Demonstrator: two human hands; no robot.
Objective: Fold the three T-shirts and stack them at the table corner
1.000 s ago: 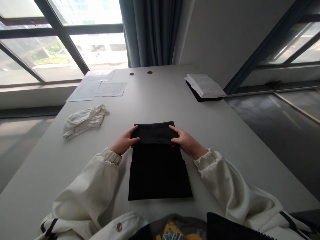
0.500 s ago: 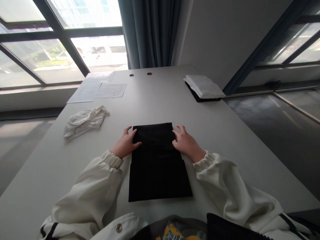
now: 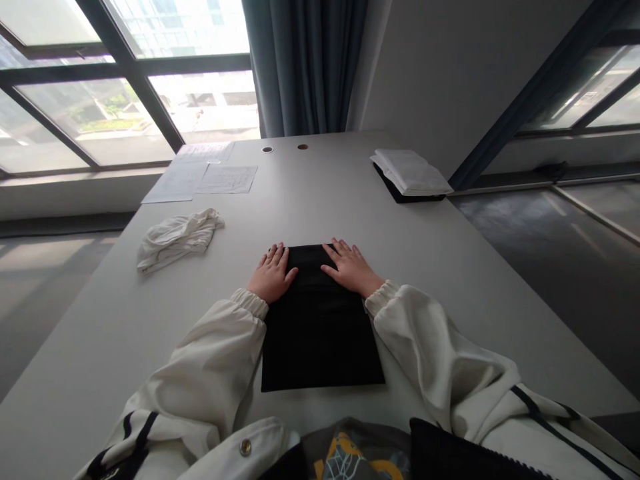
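Observation:
A folded black cloth [image 3: 320, 327] lies flat on the white table [image 3: 450, 267] right in front of me. My left hand [image 3: 273, 273] rests palm down on its far left corner, fingers stretched out. My right hand [image 3: 349, 267] lies flat on the far right part of the cloth, fingers spread. Neither hand grips anything. Both arms wear cream sleeves with gathered cuffs.
A crumpled white cloth [image 3: 177, 238] lies on the table to the left. Paper sheets [image 3: 203, 179] sit at the far left near the window. A folded white cloth on a dark one [image 3: 410, 173] rests at the far right edge. Two cable holes [image 3: 285, 147] mark the far side.
A second ago both hands gripped the folded far edge of the black cloth. They let go, moved inward onto its top and now lie flat on it.

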